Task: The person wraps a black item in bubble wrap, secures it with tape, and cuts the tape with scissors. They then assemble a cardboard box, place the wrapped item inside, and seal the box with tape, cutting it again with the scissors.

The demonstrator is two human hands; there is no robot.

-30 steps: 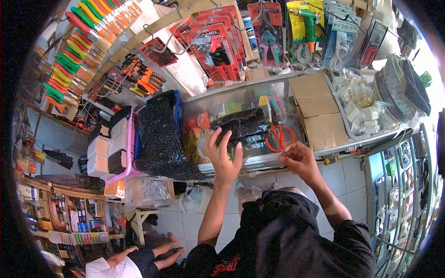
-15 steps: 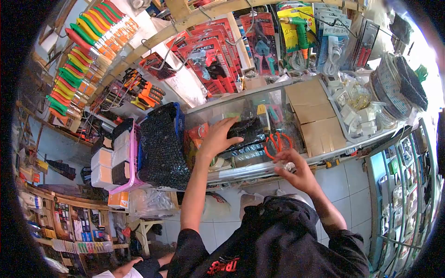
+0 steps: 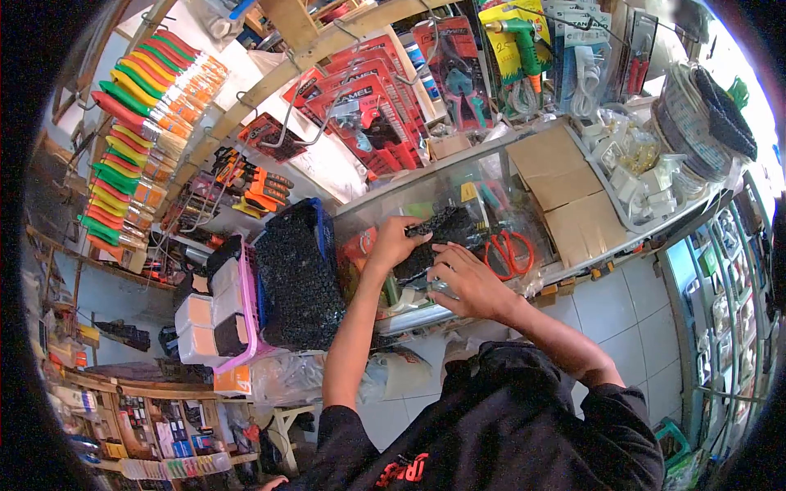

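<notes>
A black, bumpy-textured piece of material (image 3: 446,222) lies bunched over the glass counter top. My left hand (image 3: 398,244) pinches its left end between thumb and fingers. Just to the right, my right hand (image 3: 473,285) rests its fingertips on the lower edge of the black material, fingers apart and thumb spread away. Scissors with orange handles (image 3: 509,255) lie on the counter beside my right hand, their blades pointing toward the back.
At the left stand a blue-rimmed basket of black textured material (image 3: 299,278) and a pink basket (image 3: 246,303) of white boxes. Flattened cardboard (image 3: 565,196) covers the counter's right part, beside a tray of small fittings (image 3: 634,176). Packaged tools (image 3: 372,110) hang behind.
My left hand has closed on the black material. My right hand has left the scissors and moved left to the material. The scissors now lie flat, and the view has shifted slightly.
</notes>
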